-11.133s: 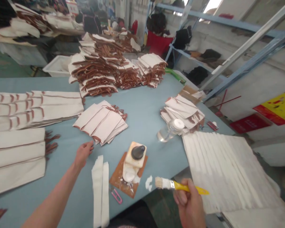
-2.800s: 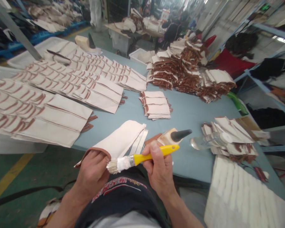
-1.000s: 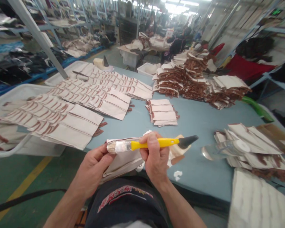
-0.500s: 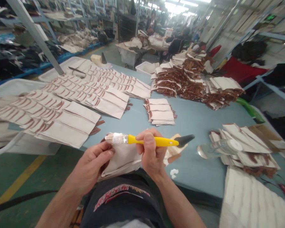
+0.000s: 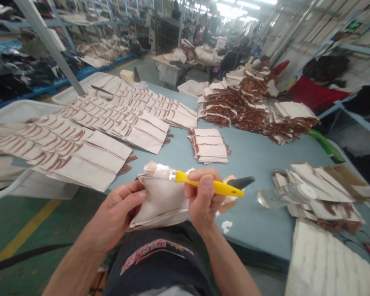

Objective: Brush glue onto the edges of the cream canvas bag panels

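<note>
My left hand (image 5: pixel 119 211) pinches the left edge of a cream fabric piece (image 5: pixel 163 201) held over my lap at the near edge of the blue table (image 5: pixel 253 156). My right hand (image 5: pixel 203 201) is closed round the yellow handle of a glue brush (image 5: pixel 200 183). Its white-coated bristles rest at the piece's upper left edge. Just behind the brush handle stands a glue bottle with a black cone tip (image 5: pixel 242 182).
Rows of cream pieces with brown trim (image 5: pixel 111 123) cover the table's left. A small pile (image 5: pixel 209 146) lies mid-table, tall stacks (image 5: pixel 243 102) at the back, another pile (image 5: pixel 317 189) and a clear jar (image 5: pixel 283 195) at right. White padded sheets (image 5: pixel 329 263) sit bottom right. People work far behind.
The brush has tilted and its bristles have shifted slightly right and up along the top edge of the fabric piece. My left hand keeps its grip on the piece.
</note>
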Motion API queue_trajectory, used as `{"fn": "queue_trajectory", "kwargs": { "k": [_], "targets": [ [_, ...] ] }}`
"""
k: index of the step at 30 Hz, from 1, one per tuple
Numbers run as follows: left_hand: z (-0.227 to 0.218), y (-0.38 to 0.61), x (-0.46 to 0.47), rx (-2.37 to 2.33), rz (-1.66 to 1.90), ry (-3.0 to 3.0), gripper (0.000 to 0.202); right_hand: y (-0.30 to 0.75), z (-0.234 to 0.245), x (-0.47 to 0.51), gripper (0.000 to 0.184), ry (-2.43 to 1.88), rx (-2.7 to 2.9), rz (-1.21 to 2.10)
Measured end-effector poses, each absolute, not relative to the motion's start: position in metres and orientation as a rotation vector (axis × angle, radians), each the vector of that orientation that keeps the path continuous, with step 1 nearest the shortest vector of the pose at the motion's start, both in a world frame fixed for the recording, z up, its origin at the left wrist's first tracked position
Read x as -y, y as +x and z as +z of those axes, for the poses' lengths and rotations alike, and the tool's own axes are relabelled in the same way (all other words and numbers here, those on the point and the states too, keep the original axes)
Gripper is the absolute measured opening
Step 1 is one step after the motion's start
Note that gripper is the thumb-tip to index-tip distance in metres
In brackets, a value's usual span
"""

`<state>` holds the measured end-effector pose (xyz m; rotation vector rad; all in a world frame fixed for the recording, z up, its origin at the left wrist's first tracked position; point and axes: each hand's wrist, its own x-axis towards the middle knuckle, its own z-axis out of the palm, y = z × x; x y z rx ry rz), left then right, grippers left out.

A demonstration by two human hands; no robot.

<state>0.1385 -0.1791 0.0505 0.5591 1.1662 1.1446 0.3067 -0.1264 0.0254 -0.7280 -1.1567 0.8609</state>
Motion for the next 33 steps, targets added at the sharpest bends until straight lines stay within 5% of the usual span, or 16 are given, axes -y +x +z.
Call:
{"fn": "queue_trajectory", "kwargs": {
  "k": [8, 14, 20, 33],
  "targets": [
    [0.059, 0.137, 0.173, -1.088, 1.097, 0.604, 0.031, 0.312, 0.029, 0.107, 0.014, -0.812, 1.594, 0.567],
    [0.053, 0.121, 0.168, -1.141, 1.087, 0.751, 0.045, 0.299, 0.041, 0.08, 0.024, -0.853, 1.554, 0.521],
    [0.037, 0.103, 0.176, -1.314, 1.05, 1.307, 0.024, 0.302, 0.048, 0.058, 0.036, -0.974, 1.407, 0.566],
    [0.035, 0.107, 0.179, -1.317, 0.956, 1.729, 0.031, 0.306, 0.051, 0.097, 0.038, -0.96, 1.09, 0.706]
  ]
}}
